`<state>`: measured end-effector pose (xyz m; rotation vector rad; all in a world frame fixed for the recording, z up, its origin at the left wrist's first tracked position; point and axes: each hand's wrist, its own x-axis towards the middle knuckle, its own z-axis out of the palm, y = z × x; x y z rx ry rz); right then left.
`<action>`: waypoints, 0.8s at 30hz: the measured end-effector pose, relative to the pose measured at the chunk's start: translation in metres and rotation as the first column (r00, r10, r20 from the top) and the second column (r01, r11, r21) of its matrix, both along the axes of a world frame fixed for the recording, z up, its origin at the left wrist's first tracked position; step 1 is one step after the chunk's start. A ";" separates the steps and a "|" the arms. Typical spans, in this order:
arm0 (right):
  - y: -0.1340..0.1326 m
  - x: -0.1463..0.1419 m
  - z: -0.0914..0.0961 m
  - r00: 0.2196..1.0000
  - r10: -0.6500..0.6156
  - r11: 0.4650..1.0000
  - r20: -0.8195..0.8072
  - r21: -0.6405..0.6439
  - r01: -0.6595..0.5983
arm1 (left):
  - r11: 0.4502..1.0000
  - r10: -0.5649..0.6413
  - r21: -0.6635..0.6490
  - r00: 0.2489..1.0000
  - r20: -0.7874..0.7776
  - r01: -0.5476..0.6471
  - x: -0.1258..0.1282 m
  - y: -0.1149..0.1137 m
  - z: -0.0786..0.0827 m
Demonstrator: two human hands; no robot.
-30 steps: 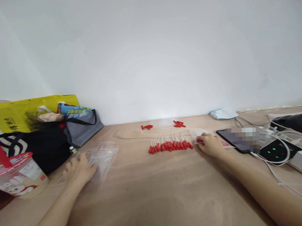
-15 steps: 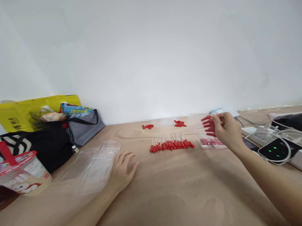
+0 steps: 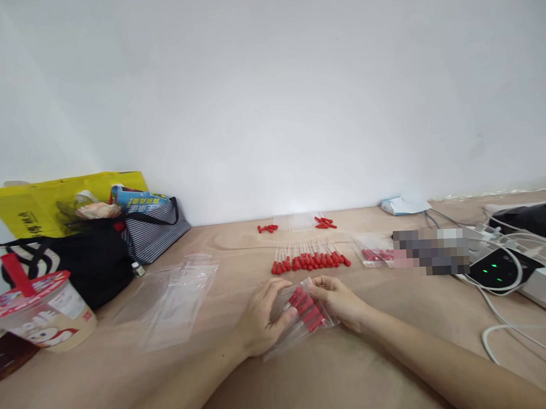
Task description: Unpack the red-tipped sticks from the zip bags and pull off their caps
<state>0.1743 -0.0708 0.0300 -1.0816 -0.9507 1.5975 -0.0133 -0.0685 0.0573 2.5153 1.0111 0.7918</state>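
Both my hands hold one small clear plastic bag (image 3: 302, 315) filled with red-tipped droppers, low over the wooden table (image 3: 280, 373). My left hand (image 3: 260, 316) grips its left side with curled fingers. My right hand (image 3: 338, 298) pinches its right edge. Just beyond lies a row of several red-tipped droppers (image 3: 309, 260). Another filled bag (image 3: 375, 254) lies to the right of that row. A pile of empty clear bags (image 3: 177, 296) lies to the left of my left hand.
Loose red caps (image 3: 267, 229) and more droppers (image 3: 323, 223) sit by the wall. Bags (image 3: 89, 248) and a lidded drink cup (image 3: 38, 314) crowd the left. A power strip with a charger (image 3: 502, 273), white cables and a blurred-out patch (image 3: 431, 252) fill the right.
My right hand brought a filled bag from the far right down to the table's middle. My left hand left the empty bags and moved right to grip the same bag.
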 end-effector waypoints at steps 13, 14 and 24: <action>-0.011 0.023 0.007 0.991 0.081 0.997 0.106 -0.023 -0.079 | 0.984 -0.147 -0.100 0.989 -0.006 0.146 0.015 0.008 -0.003; -0.010 0.021 0.007 0.991 0.092 0.996 0.100 -0.015 -0.091 | 0.985 -0.153 -0.080 0.988 -0.010 0.152 0.018 0.009 -0.003; -0.011 0.011 0.000 0.975 0.167 0.974 0.148 0.128 -0.186 | 0.971 -0.226 0.066 0.972 -0.068 0.230 0.023 0.024 -0.008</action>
